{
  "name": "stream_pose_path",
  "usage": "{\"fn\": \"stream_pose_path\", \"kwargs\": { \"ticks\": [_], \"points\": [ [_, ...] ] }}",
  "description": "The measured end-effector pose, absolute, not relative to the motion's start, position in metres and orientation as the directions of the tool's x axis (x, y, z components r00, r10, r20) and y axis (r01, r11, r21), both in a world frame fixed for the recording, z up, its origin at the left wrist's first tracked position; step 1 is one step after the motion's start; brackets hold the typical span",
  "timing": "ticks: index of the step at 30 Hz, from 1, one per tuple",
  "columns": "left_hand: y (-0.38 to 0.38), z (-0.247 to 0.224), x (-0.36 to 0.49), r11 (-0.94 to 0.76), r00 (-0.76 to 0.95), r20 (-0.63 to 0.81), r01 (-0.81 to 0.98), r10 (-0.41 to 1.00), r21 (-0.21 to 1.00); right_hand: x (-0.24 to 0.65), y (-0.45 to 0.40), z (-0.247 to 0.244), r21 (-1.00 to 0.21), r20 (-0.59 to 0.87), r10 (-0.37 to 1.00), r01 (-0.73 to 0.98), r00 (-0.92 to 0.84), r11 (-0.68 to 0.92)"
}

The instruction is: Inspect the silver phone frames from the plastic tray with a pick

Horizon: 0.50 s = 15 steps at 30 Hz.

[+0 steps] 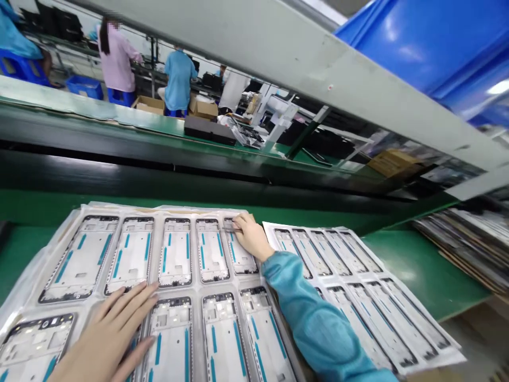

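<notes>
Phone frames (175,257), pale metallic with dark rims; laid out in two moulded trays on the green desk.

Desk (401,260): green top, running under both trays and past them at right.
Beam (254,37): one, pale, slanting across the upper view.
Belt or channel (99,175): one, dark, running beyond the trays; which of the two, cannot tell.
Sheeting (429,48): blue, glossy, upper right.
Left tray (195,291): whitish, two rows of frames, five in the far row; near row cut off by the view.
Right tray (330,281): white, two rows of frames, just beside the left tray, partly behind the sleeve.
Stack of flat sheets (465,249): at right, on the desk.
Co-workers: one in pink (116,58), one in blue (178,77), others partly seen; across the far side, at work surfaces.
Sleeve (318,323): right arm, shiny teal.
Left hand (109,337): palm down, fingers apart and extended, over the near row of the left tray, covering most of one frame.
Right hand (251,236): fingers bent at the upper end of the far row's rightmost frame; whether they pinch it, cannot tell.
Strips (186,347): narrow, teal, lengthwise on the frames.
</notes>
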<state>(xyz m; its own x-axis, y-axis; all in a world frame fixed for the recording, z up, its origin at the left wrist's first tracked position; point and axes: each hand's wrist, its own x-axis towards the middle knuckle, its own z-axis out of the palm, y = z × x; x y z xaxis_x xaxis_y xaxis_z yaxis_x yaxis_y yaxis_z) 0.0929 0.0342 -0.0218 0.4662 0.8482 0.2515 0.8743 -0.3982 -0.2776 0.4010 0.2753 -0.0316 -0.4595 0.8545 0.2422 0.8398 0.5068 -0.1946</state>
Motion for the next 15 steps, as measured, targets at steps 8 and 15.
{"fn": "stream_pose_path", "kwargs": {
  "ticks": [8,15],
  "points": [
    [0.037,-0.036,0.084,-0.449,0.48,0.343,0.877,0.807,-0.17,0.394,0.279,-0.032,-0.177,0.204,0.909,0.9,-0.363,0.399],
    [0.033,-0.029,0.085,-0.469,0.505,0.336,0.863,0.795,-0.188,0.406,0.295,-0.008,-0.291,0.246,0.891,0.848,-0.382,0.443]
  ]
}}
